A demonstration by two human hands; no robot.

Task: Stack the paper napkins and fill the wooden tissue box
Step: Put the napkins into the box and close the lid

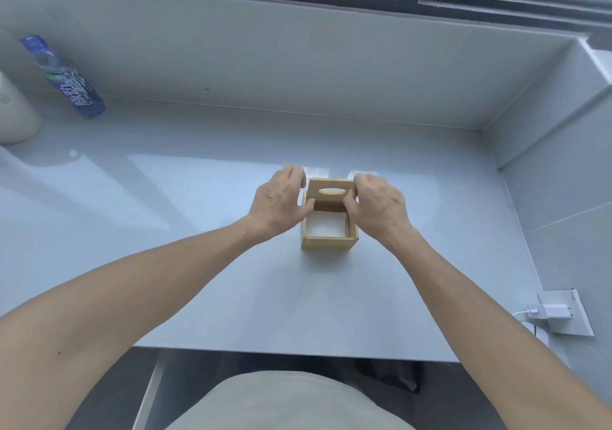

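Observation:
A small square wooden tissue box (328,243) stands on the pale counter, its near part uncovered. White paper napkins (327,228) lie flat inside it. A wooden lid (331,186) with an oval slot covers the box's far part. My left hand (278,202) grips the lid's left edge, thumb at its near corner. My right hand (379,205) grips the lid's right edge, thumb under the near side.
A blue-labelled plastic bottle (66,78) and a white container (15,112) stand at the far left. A wall rises on the right, with a socket (569,313) and a white charger (551,312) low down. The counter's front edge (298,353) runs below my arms.

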